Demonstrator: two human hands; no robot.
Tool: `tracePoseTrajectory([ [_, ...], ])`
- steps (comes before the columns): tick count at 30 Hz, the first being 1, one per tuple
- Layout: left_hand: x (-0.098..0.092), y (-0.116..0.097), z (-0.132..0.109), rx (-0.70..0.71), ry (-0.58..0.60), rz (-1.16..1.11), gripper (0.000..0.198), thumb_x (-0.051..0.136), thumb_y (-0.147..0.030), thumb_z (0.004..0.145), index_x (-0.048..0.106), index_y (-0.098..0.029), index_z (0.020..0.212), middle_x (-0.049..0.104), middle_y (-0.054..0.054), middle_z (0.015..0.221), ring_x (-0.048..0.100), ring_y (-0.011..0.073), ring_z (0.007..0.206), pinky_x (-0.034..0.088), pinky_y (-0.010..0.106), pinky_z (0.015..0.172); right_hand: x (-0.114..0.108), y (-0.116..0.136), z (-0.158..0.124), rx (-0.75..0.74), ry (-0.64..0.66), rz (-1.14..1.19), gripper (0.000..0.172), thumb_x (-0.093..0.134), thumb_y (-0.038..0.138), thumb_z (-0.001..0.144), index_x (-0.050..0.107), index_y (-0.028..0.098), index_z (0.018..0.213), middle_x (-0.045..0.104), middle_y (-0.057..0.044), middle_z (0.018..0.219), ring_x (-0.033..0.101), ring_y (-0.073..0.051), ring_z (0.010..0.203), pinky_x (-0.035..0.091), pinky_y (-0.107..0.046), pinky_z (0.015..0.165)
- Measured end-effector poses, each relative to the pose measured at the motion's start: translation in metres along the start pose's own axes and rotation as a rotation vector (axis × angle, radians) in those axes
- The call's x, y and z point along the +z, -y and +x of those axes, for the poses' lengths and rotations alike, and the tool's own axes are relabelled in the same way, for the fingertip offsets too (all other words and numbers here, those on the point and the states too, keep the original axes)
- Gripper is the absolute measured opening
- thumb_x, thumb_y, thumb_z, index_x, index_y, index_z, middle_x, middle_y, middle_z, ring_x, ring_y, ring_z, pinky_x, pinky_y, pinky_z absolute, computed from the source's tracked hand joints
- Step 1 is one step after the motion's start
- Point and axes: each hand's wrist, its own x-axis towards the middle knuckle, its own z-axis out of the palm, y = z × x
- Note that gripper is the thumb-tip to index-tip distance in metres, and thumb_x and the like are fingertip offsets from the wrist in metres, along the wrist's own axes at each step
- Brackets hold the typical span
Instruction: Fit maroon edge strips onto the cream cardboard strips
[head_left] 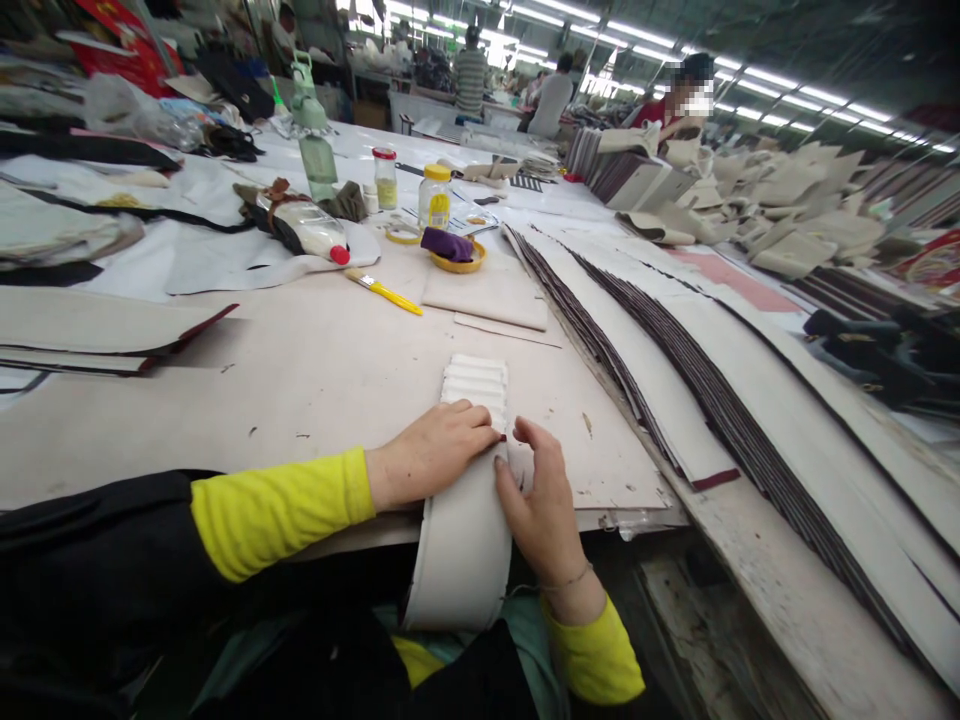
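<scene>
Nearest us, one pale strip [461, 560] bows over the table edge toward the lap, its far end on the tabletop [330, 385] between our two hands. Our right hand [541, 495] stands at its right side, thumb and forefinger spread apart; we see nothing gripped there, and cannot tell whether the thumb touches the edge. Our left hand [442, 450] lies palm down across the strip's far end, fingers together and slightly bent; we cannot tell whether its hidden thumb pinches from below.

We judge the work on this strip to be under way: a dark red edge shows at the fingertips, and the strip is not laid aside. How much remains on it we cannot read. Just beyond lies one white ribbed piece [476, 375], partly covered by the left hand; we cannot tell whether it is joined to the strip.

To the right we count at least two fanned stacks of strips [664, 400], too dense to number; to the left, one small pile of panels [112, 325]. Whether these are finished or waiting, we cannot say.

Farther out we count one yellow-handled brush [386, 290], one yellow dish [471, 264] holding one purple cloth [444, 244], two lidded jars [435, 203] and one green spray bottle [316, 150]. Beyond, we count at least three co-workers [553, 103].
</scene>
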Motion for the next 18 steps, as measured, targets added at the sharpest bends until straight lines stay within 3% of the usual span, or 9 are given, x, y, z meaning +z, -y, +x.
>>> tracePoseTrajectory([
  [8,0.003,0.001,0.001,-0.076,-0.045,-0.07,0.022,0.038,-0.026,0.089,0.056,-0.014,0.096,0.053,0.006,0.092,0.047,0.0177,0.087,0.039,0.031,0.079,0.002,-0.004,0.011,-0.066,0.178,-0.063,0.05,0.039,0.013,0.082,0.027,0.018,0.131,0.051,-0.012,0.112,0.049,-0.02,0.105,0.044,-0.043,0.089],
  [13,-0.006,0.015,-0.009,-0.155,-0.034,-0.178,0.018,0.051,-0.03,0.083,0.056,-0.015,0.092,0.053,0.005,0.093,0.048,0.0181,0.09,0.039,0.03,0.08,-0.001,-0.001,0.014,-0.114,0.277,-0.169,0.044,0.037,0.01,0.082,0.037,0.016,0.125,0.052,-0.012,0.111,0.048,-0.021,0.105,0.044,-0.041,0.09],
  [18,-0.012,0.031,-0.025,-0.174,-0.02,-0.324,0.016,0.055,-0.026,0.079,0.056,-0.016,0.092,0.054,0.005,0.093,0.048,0.0174,0.092,0.039,0.029,0.081,-0.002,0.002,0.023,-0.194,0.323,-0.265,0.036,0.039,0.013,0.082,0.047,0.018,0.117,0.056,-0.011,0.102,0.051,-0.024,0.096,0.047,-0.043,0.081],
])
